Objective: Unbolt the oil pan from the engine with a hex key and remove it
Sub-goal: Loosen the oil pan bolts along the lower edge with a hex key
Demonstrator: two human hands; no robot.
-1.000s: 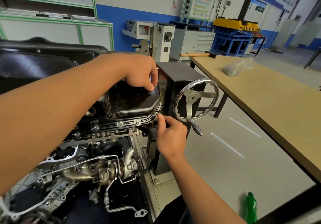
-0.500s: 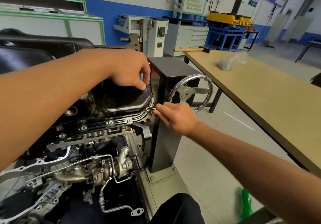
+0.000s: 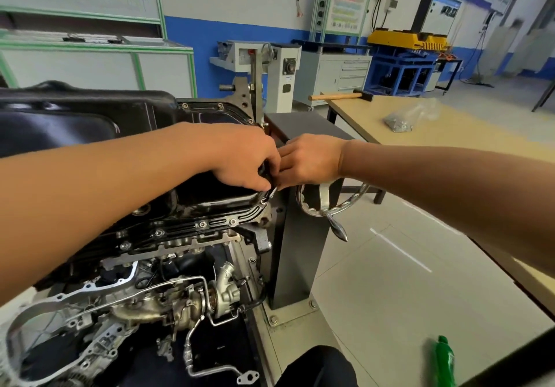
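1. Clenches left hand (image 3: 243, 158) over oil pan (image 3: 75, 119) corner, at 12 o'clock atop engine (image 3: 168, 299).
2. Reaches right hand (image 3: 309, 158) in from 3 o'clock; fingertips hidden, cannot tell grip.
3. Holds hex key (image 3: 271, 192) in corner bolt (image 3: 263, 201).

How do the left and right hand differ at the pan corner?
Left hand reaches across the oil pan, fingers curled over the hex key; right hand lies above the handwheel, fingers stretched out, tips hidden behind the left hand. Left hand is nearer the camera, overlapping the right hand. Both meet at the pan's corner.
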